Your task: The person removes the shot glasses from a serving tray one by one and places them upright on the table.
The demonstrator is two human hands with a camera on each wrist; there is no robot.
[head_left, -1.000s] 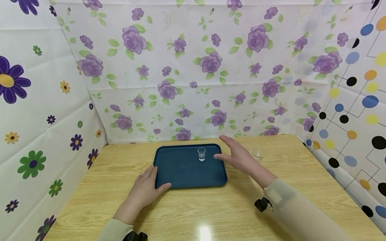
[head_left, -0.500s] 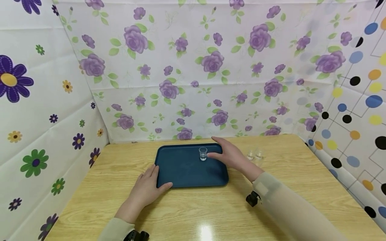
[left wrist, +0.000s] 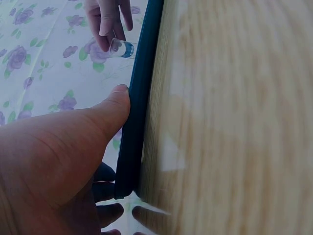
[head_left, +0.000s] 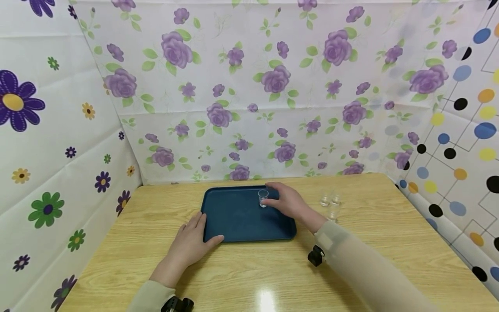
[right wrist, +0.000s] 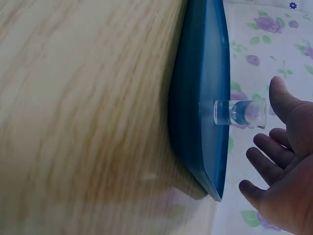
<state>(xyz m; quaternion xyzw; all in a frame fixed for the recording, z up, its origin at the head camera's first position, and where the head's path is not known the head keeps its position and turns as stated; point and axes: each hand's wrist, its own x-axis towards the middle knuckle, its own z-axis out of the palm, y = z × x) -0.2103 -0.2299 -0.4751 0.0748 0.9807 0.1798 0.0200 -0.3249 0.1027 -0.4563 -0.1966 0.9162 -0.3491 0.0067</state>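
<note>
A small clear shot glass (head_left: 263,196) stands upright on the dark blue tray (head_left: 238,219), toward its back right part. My right hand (head_left: 287,200) is beside the glass, thumb and fingers spread; the thumb overlaps the glass in the head view. In the right wrist view a gap shows between the thumb (right wrist: 282,95) and the rim of the glass (right wrist: 242,112). My left hand (head_left: 189,242) rests at the tray's front left corner, fingers along the left side and thumb at the front rim. In the left wrist view the thumb (left wrist: 117,102) touches the tray's edge (left wrist: 139,98).
Right of the tray, partly beside my right forearm, clear small glasses (head_left: 325,199) stand on the light wooden table (head_left: 241,273). A flowered cloth (head_left: 249,108) hangs behind the table, with patterned cloths at both sides.
My right hand has moved left over the tray to the glass. Small glasses behind the right forearm have come into view. The left hand has stayed at the tray corner.
</note>
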